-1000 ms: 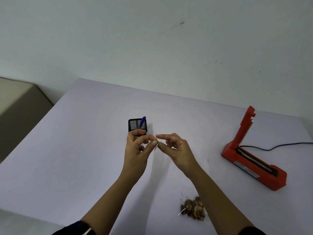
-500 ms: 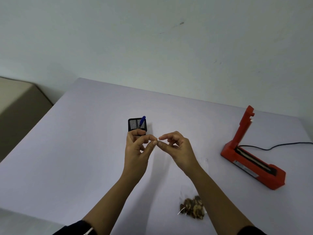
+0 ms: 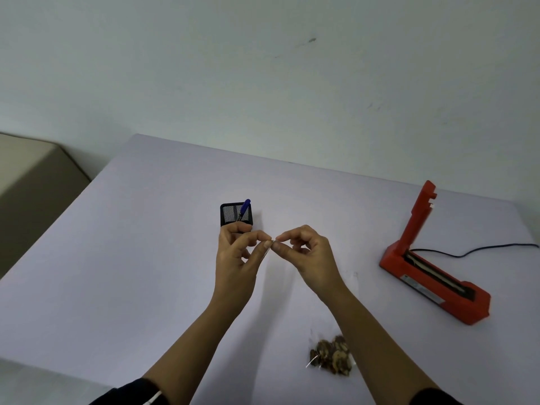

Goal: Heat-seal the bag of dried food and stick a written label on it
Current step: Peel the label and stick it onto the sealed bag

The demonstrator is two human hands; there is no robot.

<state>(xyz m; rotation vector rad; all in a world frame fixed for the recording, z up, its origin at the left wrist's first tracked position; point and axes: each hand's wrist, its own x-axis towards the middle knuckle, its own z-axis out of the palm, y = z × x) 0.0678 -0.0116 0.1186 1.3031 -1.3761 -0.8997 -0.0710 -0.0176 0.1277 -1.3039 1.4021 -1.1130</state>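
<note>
The table lies mostly bare, wide open room on its left. The red sealer stands open near the right edge. A mesh cup holds a blue pen. The bag of dried food lies near the front edge under the right forearm. Left hand and right hand meet fingertip to fingertip, pinching a small white label.

**Pale desk, three things on it**

The desk has a plain lavender-white top. A black mesh pen holder stands mid-desk with a blue pen inside. A red heat sealer, arm raised, sits at right, its black cord trailing off. A clear bag of dried food lies near the front edge.
</note>
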